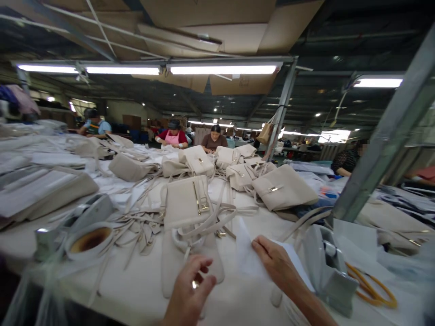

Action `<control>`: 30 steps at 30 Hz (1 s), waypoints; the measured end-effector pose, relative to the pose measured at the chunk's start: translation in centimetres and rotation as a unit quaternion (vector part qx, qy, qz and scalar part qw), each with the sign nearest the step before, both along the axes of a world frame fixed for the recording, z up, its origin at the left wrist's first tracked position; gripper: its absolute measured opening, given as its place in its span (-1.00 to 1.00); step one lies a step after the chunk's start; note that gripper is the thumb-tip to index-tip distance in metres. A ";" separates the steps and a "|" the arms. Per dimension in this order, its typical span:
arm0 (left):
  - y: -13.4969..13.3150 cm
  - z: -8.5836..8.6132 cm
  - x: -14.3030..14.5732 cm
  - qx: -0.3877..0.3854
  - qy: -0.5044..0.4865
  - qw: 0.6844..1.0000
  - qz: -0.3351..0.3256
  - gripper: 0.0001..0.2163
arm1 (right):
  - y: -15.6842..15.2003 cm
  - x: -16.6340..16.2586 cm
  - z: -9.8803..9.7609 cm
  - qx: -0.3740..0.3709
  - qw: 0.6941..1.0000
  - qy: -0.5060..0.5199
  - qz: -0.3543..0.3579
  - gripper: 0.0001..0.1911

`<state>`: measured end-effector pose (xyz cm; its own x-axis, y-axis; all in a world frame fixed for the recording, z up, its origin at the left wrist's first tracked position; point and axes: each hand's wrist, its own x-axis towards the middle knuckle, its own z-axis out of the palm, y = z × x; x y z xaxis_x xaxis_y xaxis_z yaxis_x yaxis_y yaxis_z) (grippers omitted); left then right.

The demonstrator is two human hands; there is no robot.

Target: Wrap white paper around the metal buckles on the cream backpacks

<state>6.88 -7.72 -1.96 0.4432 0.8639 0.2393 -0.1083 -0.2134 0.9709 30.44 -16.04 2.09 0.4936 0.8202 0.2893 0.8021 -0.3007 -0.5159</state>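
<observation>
My right hand (277, 265) pinches the edge of a thin white sheet (249, 258) held up over the table. My left hand (190, 294) is curled just left of it, with a small gold metal piece (195, 284) between its fingers. Right behind both hands lies a beige handbag (185, 201) with a gold clasp and long loose straps (210, 224) trailing toward me.
Several more beige handbags (283, 188) cover the white table (136, 290). A tape roll (90, 240) sits at the left, a grey tool (328, 269) and orange loops (372, 287) at the right. A metal post (380, 136) slants up. Other people work at the far side.
</observation>
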 end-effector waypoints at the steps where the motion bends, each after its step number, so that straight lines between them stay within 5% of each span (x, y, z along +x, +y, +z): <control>1: -0.6 0.3 0.4 -0.021 0.008 0.999 -0.028 -0.72 | 0.3 -1.1 -0.3 -0.005 1.000 0.012 0.007 -0.66; 6: -1.2 -0.8 1.6 -0.090 0.051 0.990 -0.098 -0.70 | 1.5 -4.0 -1.5 0.001 1.000 0.005 0.010 -0.66; 9: -0.8 -1.9 2.1 -0.107 0.031 0.989 -0.100 -0.88 | 1.7 -4.2 -1.7 -0.002 1.000 0.016 0.026 -0.66; 23: 0.2 -2.7 2.8 -0.160 -0.005 0.983 -0.093 -0.88 | 1.8 -3.7 -2.3 -0.035 0.998 0.042 0.038 -0.68; 30: 0.2 -2.0 2.0 -0.214 -0.009 0.972 -0.100 -0.94 | 1.2 -0.6 -0.5 -0.052 0.991 -0.113 -0.051 -0.70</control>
